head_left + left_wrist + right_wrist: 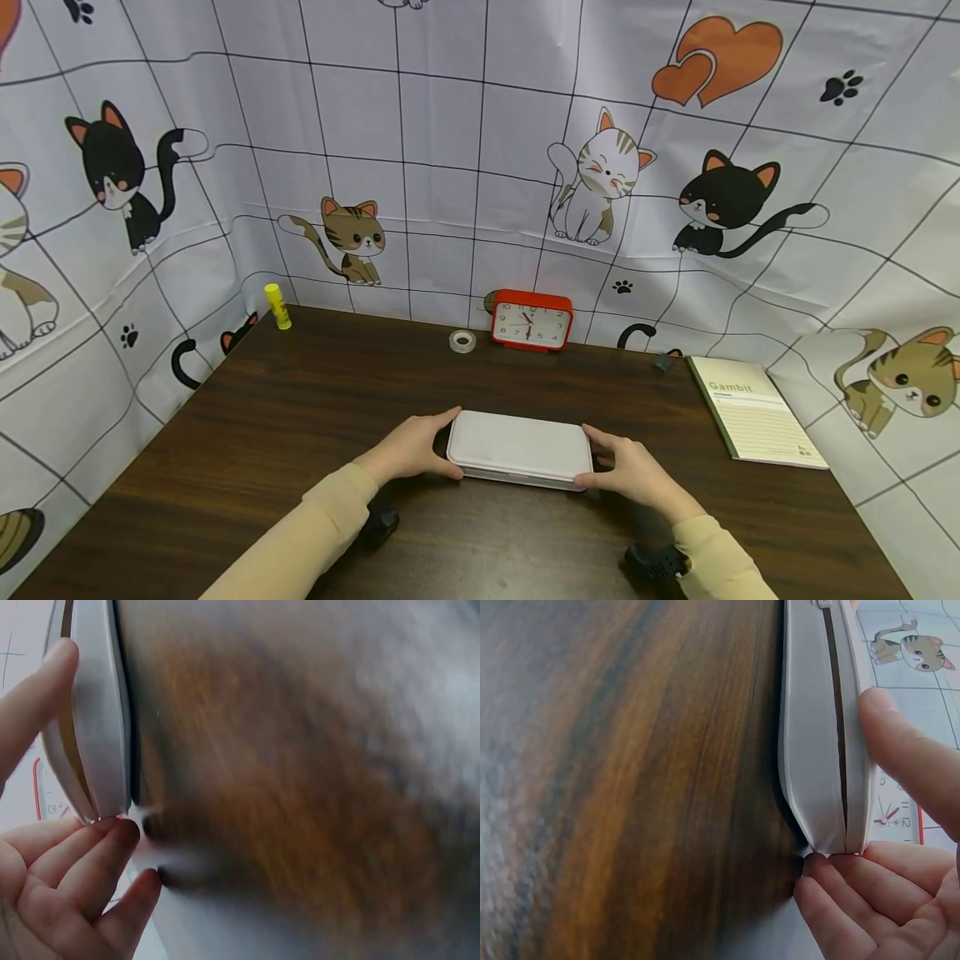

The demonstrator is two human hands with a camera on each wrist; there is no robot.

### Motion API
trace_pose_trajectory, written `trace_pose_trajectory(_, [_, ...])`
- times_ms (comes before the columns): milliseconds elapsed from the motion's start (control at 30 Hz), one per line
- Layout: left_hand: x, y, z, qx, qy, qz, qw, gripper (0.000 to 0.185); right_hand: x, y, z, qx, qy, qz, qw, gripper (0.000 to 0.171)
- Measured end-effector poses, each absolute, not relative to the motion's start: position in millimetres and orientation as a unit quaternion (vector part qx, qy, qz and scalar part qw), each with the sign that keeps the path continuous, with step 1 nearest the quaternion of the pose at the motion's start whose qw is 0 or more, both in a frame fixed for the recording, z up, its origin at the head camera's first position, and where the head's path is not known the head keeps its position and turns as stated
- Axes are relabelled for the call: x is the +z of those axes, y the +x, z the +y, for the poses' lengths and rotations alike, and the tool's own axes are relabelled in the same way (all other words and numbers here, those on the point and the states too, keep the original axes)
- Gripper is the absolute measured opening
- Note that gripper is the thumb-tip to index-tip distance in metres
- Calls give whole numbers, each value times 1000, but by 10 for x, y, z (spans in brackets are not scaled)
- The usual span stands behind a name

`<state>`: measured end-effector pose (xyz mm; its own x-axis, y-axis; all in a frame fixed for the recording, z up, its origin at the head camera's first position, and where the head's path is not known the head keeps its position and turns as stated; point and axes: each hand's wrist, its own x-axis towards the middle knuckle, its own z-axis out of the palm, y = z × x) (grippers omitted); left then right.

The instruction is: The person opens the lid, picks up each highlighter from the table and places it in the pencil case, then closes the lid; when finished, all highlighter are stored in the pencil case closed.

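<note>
A white zippered pencil case (521, 448) lies flat, lengthwise across the dark table in front of me. My left hand (415, 450) holds its left end, thumb at the near corner and fingers at the far one. At the opposite end my right hand (628, 469) grips in the same way. The left wrist view shows fingertips (124, 829) against the case's side wall (101, 712). In the right wrist view a dark zip line (840, 735) runs along the side, with a zip pull (823, 604) at the top edge. The inside of the case is hidden.
A red alarm clock (532, 320) and a roll of tape (462, 341) stand at the table's back edge. A yellow glue stick (277, 307) is at back left. At right lie a small dark eraser-like piece (663, 362) and a notepad (757, 412). Cat-print cloth (442, 167) hangs behind.
</note>
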<state>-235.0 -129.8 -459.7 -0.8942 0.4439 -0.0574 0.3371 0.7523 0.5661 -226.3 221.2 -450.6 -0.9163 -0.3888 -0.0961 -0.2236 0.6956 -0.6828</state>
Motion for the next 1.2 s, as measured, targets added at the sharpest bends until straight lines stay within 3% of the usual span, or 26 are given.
trace_pose_trajectory(467, [-4550,-2374,-1362,362,219,897,124,96,-4541,-2267,2225,-368,-163,907,122,94])
trace_pose_trajectory(1200, [-4542,-2378,-1295,321,212,915,120,97,-4609,-2264,2218,-380,-160,905,105,93])
